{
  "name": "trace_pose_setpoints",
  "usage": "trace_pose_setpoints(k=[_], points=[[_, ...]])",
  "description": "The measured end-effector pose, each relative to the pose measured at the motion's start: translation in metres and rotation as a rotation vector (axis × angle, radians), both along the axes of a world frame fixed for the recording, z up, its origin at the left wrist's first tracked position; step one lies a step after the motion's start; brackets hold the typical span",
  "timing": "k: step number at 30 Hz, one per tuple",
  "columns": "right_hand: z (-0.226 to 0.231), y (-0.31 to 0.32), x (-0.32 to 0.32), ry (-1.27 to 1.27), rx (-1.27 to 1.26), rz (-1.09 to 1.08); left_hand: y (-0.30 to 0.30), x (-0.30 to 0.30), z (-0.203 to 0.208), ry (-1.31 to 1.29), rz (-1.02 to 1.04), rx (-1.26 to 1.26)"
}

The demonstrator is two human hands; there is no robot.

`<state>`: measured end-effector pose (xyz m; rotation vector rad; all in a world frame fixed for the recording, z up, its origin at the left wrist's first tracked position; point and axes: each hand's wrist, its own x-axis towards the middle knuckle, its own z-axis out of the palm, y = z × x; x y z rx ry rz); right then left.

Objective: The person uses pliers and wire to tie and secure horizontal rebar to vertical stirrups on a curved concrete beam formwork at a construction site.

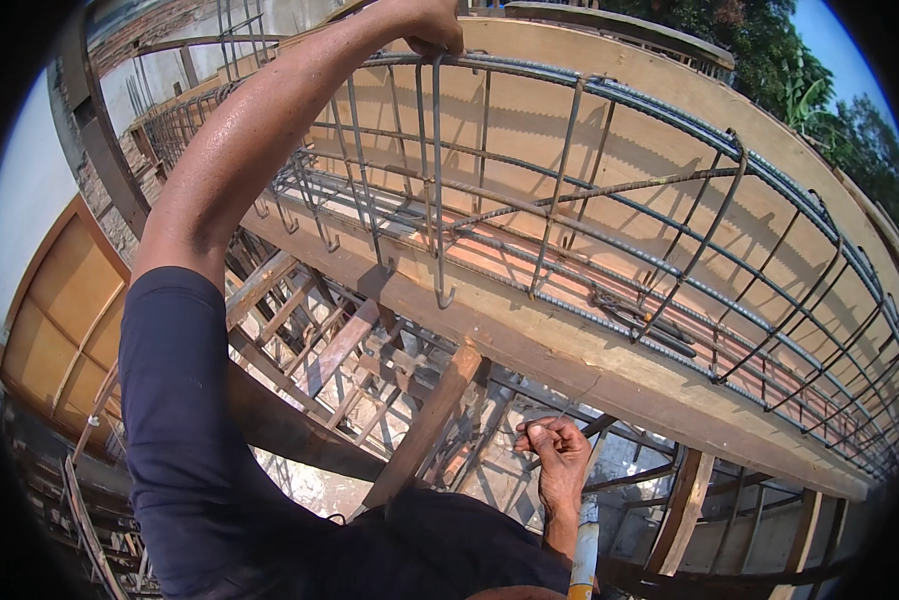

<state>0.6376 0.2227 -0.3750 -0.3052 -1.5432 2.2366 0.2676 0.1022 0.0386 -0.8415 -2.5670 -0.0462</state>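
Note:
My left hand (432, 28) is raised to the top of a long steel rebar cage (559, 205). Its fingers are closed round the upper end of a steel stirrup (437, 180), whose hooked lower end hangs by the near plank. Low in front of my chest, my right hand (557, 450) is pinched closed. A thin dark line near its fingertips may be wire, but what it holds is unclear. Inside the cage lies a dark long-handled tool (659, 340), partly behind the bars. A white stick like a cigarette (583, 545) juts up before my right wrist.
A tall plywood form panel (729, 125) stands behind the cage. The near timber plank (529, 365) runs along its lower side, with wooden props (434, 410) beneath and open gaps between them. At left are a wooden door (69, 320) and a dark post (104, 140).

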Motion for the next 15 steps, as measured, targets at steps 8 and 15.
trace_pose_setpoints(k=[8, 15], points=[[-0.006, 0.001, 0.006, 0.005, 0.022, -0.027, 0.017, 0.013, 0.001, 0.105, 0.077, -0.073], [-0.008, 0.002, 0.011, 0.009, 0.03, -0.054, 0.026, 0.006, 0.001, 0.052, 0.012, -0.032]])
